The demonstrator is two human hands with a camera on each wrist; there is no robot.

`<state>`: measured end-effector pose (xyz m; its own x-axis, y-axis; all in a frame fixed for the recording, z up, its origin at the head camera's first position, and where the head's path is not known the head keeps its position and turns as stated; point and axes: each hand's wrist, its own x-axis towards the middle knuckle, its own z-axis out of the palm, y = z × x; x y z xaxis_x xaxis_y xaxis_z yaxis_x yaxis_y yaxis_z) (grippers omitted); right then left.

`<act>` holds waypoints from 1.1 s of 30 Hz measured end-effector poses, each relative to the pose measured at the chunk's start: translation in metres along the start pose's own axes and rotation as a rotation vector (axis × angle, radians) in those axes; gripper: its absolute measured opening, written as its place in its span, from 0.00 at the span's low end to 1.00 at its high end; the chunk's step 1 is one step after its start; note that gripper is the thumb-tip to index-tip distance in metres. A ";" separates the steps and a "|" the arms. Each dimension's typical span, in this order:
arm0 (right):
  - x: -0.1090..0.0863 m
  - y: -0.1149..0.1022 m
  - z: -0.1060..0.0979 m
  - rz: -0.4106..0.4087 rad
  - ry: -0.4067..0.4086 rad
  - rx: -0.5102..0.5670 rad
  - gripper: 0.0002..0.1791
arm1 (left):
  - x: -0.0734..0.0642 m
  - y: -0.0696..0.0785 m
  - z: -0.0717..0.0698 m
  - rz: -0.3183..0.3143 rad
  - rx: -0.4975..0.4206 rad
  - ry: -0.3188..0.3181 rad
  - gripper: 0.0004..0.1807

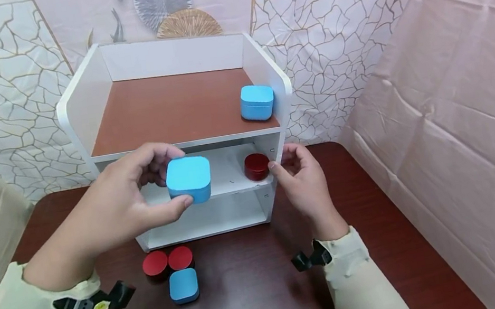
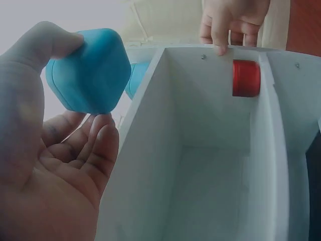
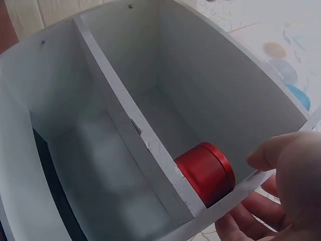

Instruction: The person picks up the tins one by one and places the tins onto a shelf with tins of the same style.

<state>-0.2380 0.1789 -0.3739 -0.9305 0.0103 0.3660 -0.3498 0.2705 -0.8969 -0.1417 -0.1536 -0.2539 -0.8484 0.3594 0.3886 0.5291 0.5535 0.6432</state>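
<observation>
My left hand (image 1: 135,192) pinches a rounded-square blue tin (image 1: 189,179) between thumb and fingers, in front of the white shelf's (image 1: 214,139) middle level. In the left wrist view the same blue tin (image 2: 90,73) is off the shelf boards. My right hand (image 1: 302,183) grips the front edge of the shelf's right side panel (image 3: 253,183), thumb on the inner side and fingers outside. Near that thumb, a round red tin (image 1: 256,167) stands on the middle level at the right end. A second blue tin (image 1: 257,103) sits on the brown top level, at the right front corner.
On the dark table (image 1: 238,284) before the shelf's left front are two round red tins (image 1: 168,261) side by side, with another blue tin (image 1: 183,286) just nearer. Patterned cloth (image 1: 330,30) hangs behind, and pale cloth (image 1: 453,118) lines the right side.
</observation>
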 end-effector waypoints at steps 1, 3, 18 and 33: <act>0.000 0.000 0.000 -0.002 0.000 -0.001 0.23 | 0.003 0.002 -0.001 -0.003 0.000 -0.002 0.30; 0.001 0.001 0.000 -0.007 0.000 -0.002 0.23 | 0.010 0.005 -0.003 -0.012 -0.002 -0.002 0.30; 0.002 0.003 -0.002 -0.017 0.005 -0.022 0.22 | 0.064 0.010 -0.020 -0.052 -0.018 0.066 0.30; 0.002 0.003 -0.002 -0.012 -0.001 -0.010 0.21 | 0.108 0.008 -0.020 -0.215 0.074 -0.002 0.36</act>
<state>-0.2405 0.1821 -0.3758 -0.9264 0.0057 0.3765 -0.3599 0.2803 -0.8899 -0.2295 -0.1254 -0.1941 -0.9418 0.2287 0.2464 0.3359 0.6711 0.6609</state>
